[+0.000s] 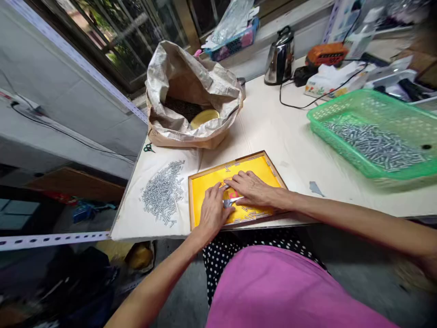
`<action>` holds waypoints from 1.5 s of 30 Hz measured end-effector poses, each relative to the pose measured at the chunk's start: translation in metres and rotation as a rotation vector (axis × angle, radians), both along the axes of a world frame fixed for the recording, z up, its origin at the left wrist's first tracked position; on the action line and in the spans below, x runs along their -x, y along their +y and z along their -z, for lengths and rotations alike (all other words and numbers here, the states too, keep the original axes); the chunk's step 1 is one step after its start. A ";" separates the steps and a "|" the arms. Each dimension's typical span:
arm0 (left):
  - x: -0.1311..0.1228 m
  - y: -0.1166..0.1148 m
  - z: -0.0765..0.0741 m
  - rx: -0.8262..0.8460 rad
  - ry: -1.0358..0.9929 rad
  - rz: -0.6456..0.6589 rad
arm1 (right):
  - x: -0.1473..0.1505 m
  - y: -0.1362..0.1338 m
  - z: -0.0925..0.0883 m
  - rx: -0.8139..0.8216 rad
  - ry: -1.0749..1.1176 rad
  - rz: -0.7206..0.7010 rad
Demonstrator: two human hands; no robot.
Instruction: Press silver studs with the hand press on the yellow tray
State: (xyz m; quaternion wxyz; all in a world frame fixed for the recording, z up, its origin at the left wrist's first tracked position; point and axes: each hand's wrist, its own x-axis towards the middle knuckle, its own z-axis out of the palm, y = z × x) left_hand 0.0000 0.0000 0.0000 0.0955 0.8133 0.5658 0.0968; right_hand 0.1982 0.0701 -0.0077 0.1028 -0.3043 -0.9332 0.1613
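Observation:
My left hand [213, 207] and my right hand [252, 189] meet over a shallow wooden-edged tray [205, 182] with a yellow bottom. Between their fingertips is a shiny silvery piece [233, 200], whose exact kind I cannot make out. The fingers of both hands are bent around its ends and partly hide it. Several small metal pins [252, 214] lie loose in the tray near its front edge, and a few more rest along the far and right edges. To the left of the tray, a heap of similar metal pins [164, 193] is spread on the table.
Behind the tray stands an open paper sack [194, 132] with dark contents and a yellow dish. A green basket [341, 150] of metal pins sits at right. Further back are a kettle [280, 57], a tissue box [321, 86] and a cord. Small green-handled scissors [149, 148] lie at left.

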 end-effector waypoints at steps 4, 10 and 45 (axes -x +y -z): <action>-0.003 0.029 -0.004 0.175 0.033 0.158 | 0.004 0.003 0.015 -0.027 0.012 0.016; -0.005 0.031 -0.005 0.163 0.096 0.138 | 0.005 0.005 0.015 -0.074 -0.070 0.060; 0.017 -0.012 0.003 -0.164 -0.079 0.027 | -0.002 0.046 0.030 -0.216 -0.043 0.026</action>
